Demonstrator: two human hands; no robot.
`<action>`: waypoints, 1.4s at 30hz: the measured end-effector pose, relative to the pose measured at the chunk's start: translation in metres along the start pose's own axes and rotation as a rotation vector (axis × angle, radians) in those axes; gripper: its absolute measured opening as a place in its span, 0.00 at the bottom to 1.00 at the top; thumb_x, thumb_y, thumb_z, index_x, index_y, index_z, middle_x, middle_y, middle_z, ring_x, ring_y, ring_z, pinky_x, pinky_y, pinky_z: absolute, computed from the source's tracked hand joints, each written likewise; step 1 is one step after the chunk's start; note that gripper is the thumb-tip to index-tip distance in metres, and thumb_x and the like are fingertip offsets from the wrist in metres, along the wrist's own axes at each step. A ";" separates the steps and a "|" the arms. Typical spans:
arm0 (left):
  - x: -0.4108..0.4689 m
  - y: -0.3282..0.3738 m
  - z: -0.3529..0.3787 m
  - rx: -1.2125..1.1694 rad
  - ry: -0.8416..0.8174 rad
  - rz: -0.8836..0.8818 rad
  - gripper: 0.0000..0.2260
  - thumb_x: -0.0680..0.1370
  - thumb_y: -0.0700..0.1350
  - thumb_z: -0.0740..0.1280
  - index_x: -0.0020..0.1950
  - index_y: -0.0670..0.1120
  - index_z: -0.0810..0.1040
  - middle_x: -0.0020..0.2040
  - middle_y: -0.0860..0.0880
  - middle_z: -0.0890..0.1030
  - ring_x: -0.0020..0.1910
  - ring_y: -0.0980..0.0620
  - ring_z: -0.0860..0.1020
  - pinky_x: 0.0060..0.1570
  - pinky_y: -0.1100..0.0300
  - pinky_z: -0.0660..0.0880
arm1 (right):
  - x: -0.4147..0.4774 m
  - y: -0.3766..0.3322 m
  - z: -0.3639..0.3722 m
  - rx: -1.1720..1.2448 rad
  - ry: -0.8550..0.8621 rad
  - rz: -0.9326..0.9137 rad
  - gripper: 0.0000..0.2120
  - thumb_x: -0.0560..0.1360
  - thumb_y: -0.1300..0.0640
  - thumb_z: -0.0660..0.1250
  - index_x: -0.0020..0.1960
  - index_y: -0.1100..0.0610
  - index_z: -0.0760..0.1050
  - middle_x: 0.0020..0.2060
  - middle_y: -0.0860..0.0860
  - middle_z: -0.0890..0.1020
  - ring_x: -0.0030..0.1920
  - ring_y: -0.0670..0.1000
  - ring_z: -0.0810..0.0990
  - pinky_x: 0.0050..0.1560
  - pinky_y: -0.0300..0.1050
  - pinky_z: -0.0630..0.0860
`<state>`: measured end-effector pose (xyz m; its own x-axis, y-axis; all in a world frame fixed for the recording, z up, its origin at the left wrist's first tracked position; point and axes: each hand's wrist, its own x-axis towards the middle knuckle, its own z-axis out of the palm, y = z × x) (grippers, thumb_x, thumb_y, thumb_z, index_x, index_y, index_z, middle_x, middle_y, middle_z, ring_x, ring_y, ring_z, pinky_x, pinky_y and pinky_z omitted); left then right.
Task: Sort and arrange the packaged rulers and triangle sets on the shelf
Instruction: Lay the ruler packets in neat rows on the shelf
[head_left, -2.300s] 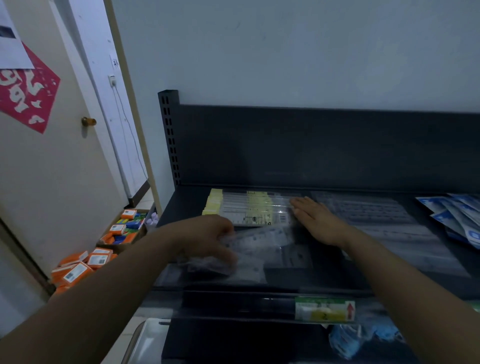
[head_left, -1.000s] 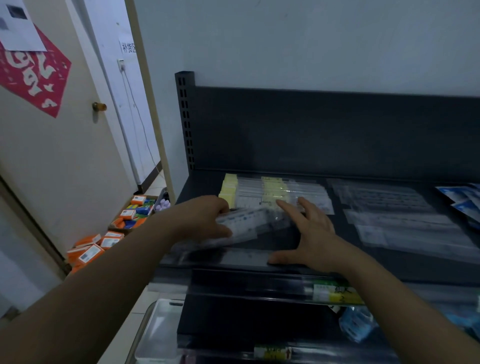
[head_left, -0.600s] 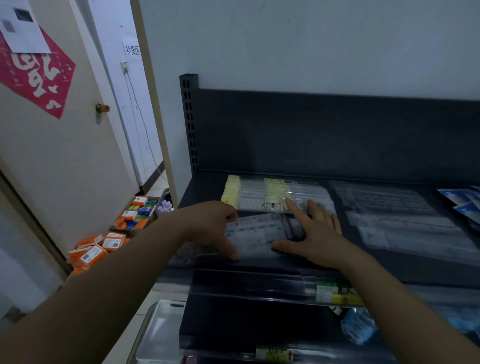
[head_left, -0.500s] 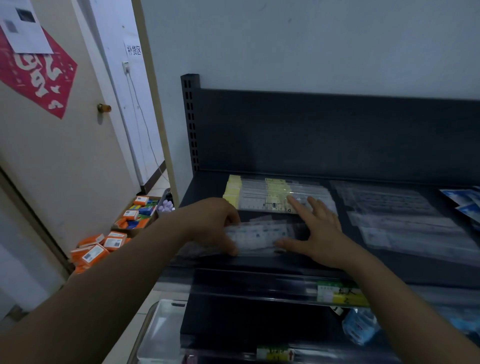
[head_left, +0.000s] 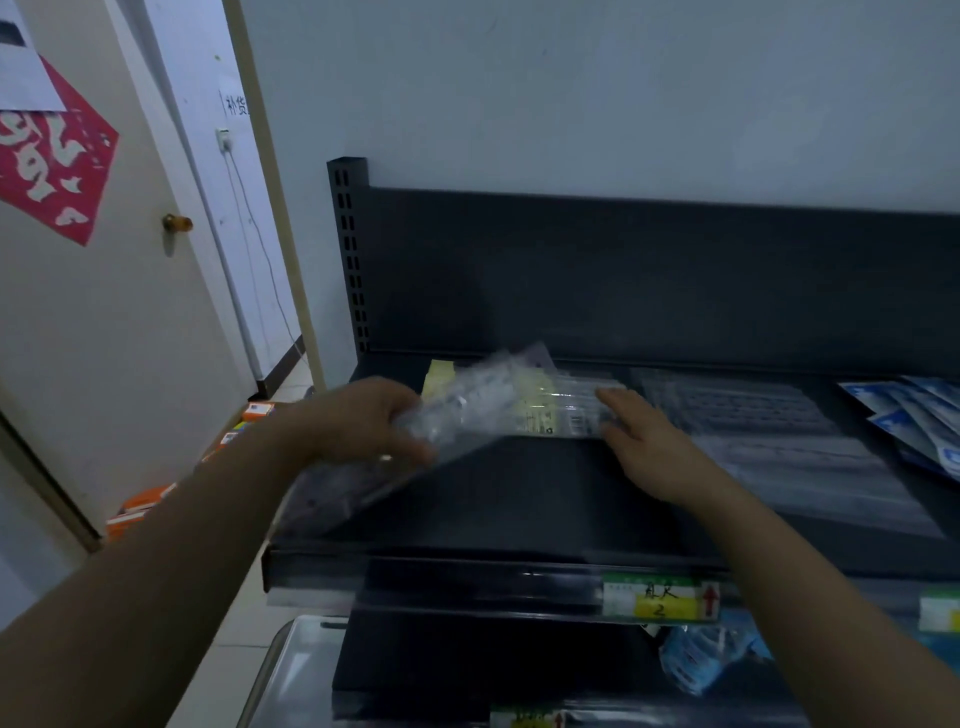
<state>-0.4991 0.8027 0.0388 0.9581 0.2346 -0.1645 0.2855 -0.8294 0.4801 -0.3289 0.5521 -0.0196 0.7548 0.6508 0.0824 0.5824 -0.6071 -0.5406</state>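
Lifting a blurred clear ruler packet (head_left: 467, 410), the left hand (head_left: 358, 421) gripped it.
Earlier flat on the shelf (head_left: 519, 499); the right hand (head_left: 649, 447) lay open, empty.

A red paper sign (head_left: 49, 171) hangs on the door (head_left: 104, 312) near a round knob (head_left: 177, 223). Orange boxes (head_left: 140, 506) lie on the floor below.

My left hand (head_left: 358, 421) and right hand (head_left: 654, 452) are bare, no sleeves, rings or watch on my arms.
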 end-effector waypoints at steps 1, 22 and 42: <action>0.002 -0.001 -0.007 -0.052 0.044 -0.016 0.12 0.73 0.53 0.72 0.52 0.51 0.78 0.46 0.51 0.80 0.45 0.52 0.79 0.44 0.58 0.73 | 0.010 0.000 0.002 -0.088 -0.009 -0.006 0.23 0.82 0.54 0.53 0.76 0.56 0.56 0.76 0.53 0.57 0.77 0.51 0.52 0.76 0.48 0.46; 0.034 -0.009 -0.030 -0.119 0.327 -0.118 0.15 0.76 0.51 0.69 0.57 0.44 0.75 0.51 0.45 0.78 0.47 0.48 0.76 0.43 0.56 0.69 | 0.014 -0.028 0.028 -0.486 -0.374 -0.011 0.32 0.78 0.35 0.41 0.75 0.44 0.29 0.74 0.49 0.30 0.74 0.50 0.29 0.73 0.58 0.32; 0.029 0.003 -0.030 -0.088 0.303 -0.065 0.13 0.76 0.52 0.69 0.54 0.45 0.75 0.46 0.47 0.78 0.41 0.53 0.75 0.37 0.59 0.68 | -0.013 -0.039 0.010 -0.388 -0.391 0.103 0.34 0.77 0.33 0.42 0.75 0.44 0.30 0.74 0.49 0.30 0.73 0.51 0.28 0.73 0.58 0.31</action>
<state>-0.4693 0.8220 0.0613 0.8973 0.4373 0.0606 0.3349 -0.7636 0.5520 -0.3646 0.5713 -0.0081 0.6886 0.6549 -0.3115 0.6354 -0.7518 -0.1760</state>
